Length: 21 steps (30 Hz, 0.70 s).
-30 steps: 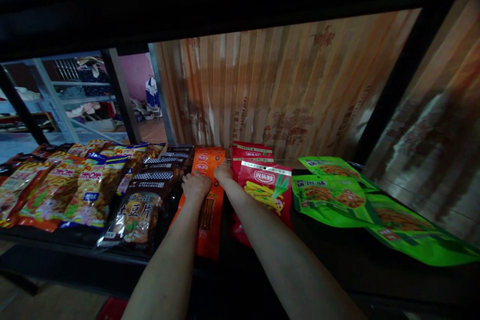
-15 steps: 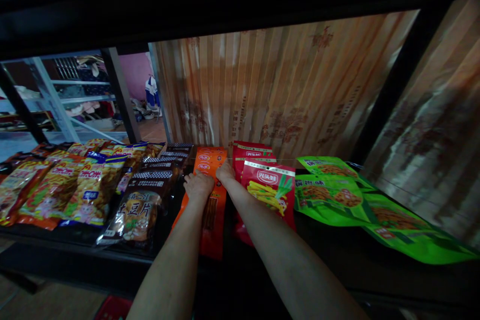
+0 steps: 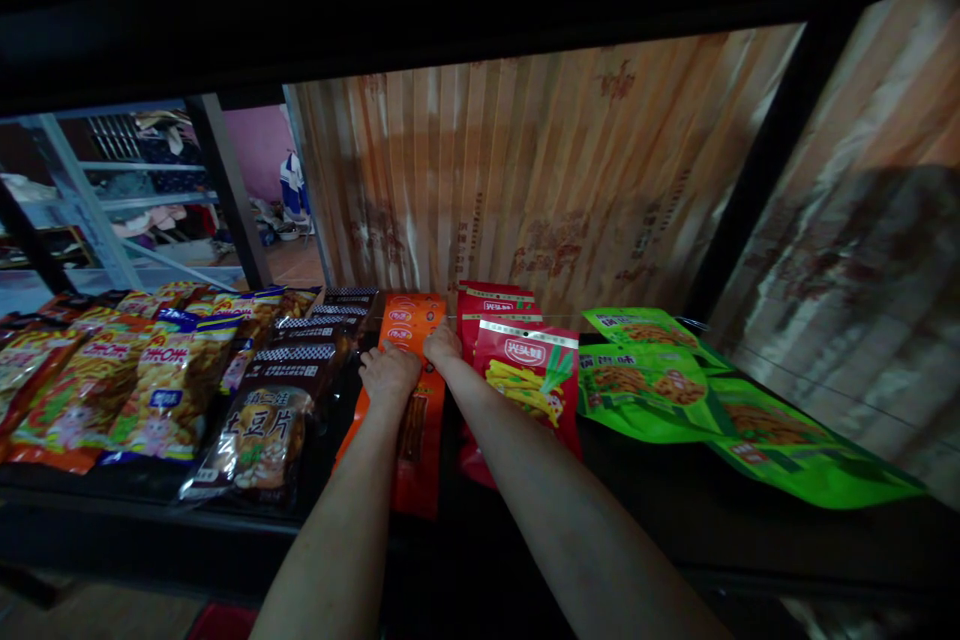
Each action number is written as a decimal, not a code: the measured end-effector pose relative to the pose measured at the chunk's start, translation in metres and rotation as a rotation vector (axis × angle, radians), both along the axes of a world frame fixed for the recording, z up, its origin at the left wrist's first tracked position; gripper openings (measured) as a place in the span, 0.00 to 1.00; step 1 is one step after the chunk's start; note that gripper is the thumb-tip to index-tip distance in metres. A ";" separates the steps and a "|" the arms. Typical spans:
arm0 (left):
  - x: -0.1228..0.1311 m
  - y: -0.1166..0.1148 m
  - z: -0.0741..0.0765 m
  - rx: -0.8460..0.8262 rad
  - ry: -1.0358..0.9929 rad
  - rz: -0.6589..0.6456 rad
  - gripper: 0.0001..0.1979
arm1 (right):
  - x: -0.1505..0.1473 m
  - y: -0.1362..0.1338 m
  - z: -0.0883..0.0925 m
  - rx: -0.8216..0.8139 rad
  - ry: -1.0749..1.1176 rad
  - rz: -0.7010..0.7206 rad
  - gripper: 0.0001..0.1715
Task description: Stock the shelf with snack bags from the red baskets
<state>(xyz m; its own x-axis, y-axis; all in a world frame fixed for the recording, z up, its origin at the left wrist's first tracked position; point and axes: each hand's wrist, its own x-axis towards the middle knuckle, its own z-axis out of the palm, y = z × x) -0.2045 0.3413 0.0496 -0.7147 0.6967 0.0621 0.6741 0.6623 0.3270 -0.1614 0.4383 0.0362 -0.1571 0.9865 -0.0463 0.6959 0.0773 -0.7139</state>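
Note:
A row of orange snack packets [image 3: 417, 485] stands overlapped on the dark shelf in the middle of the head view. My left hand [image 3: 390, 373] grips the left edge of the front orange packet, its fingers curled over the upper part. At the right edge of the same packet, my right hand [image 3: 443, 344] is closed, its fingertips partly hidden. Red snack packets [image 3: 551, 370] with yellow strips pictured on them stand just right of my right hand, partly behind that forearm. Brown potato-slice packets [image 3: 262, 430] lean in a row to the left.
Green snack bags [image 3: 645, 390] lie overlapped on the right of the black shelf [image 3: 675, 510]. Colourful puffed-snack bags [image 3: 161, 390] fill the left. A patterned curtain [image 3: 495, 170] hangs behind, a dark upper shelf [image 3: 450, 0] overhead. A black post [image 3: 742, 180] rises at right.
The view has turned slightly, so the shelf and packets sit a little further left in the picture. Both hands stay at the orange packet with little visible movement.

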 end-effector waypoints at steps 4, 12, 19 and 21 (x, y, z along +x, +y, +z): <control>0.001 0.000 -0.002 0.014 0.024 0.007 0.26 | 0.000 0.000 0.000 0.003 0.002 0.002 0.27; 0.002 0.001 -0.004 0.049 0.042 0.027 0.26 | 0.001 0.002 -0.002 0.030 -0.008 0.023 0.27; 0.002 0.003 -0.003 0.040 0.009 0.061 0.26 | 0.000 0.003 -0.003 0.029 -0.027 0.036 0.28; 0.002 0.004 -0.003 0.048 0.014 0.057 0.26 | -0.001 0.002 -0.002 0.042 -0.039 0.041 0.31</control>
